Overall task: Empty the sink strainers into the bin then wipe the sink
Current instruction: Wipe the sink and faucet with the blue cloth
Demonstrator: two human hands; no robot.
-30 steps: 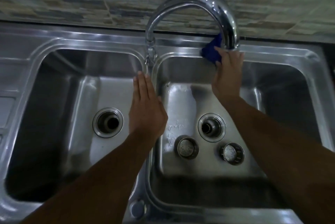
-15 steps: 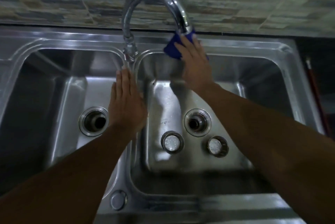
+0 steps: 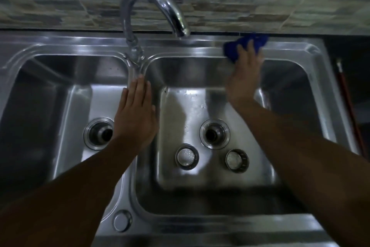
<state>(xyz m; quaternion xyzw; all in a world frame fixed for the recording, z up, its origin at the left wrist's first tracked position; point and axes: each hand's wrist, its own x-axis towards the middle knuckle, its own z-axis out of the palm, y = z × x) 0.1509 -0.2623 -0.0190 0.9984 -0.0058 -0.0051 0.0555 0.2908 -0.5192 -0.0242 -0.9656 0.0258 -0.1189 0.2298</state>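
right hand (image 3: 243, 78) presses blue cloth (image 3: 245, 45) on sink (image 3: 200, 47) back rim, right of faucet (image 3: 160, 6) | left hand (image 3: 136, 114) open, flat on divider between basins | two strainers (image 3: 187, 156) (image 3: 236, 159) sit on right basin floor, near open drain (image 3: 214, 133)

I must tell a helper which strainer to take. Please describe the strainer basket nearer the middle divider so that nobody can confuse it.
Look into the right basin of the double sink. Two loose strainers sit in front of its open drain. Yours is the left strainer basket, nearer the divider; the other strainer lies toward the right wall.
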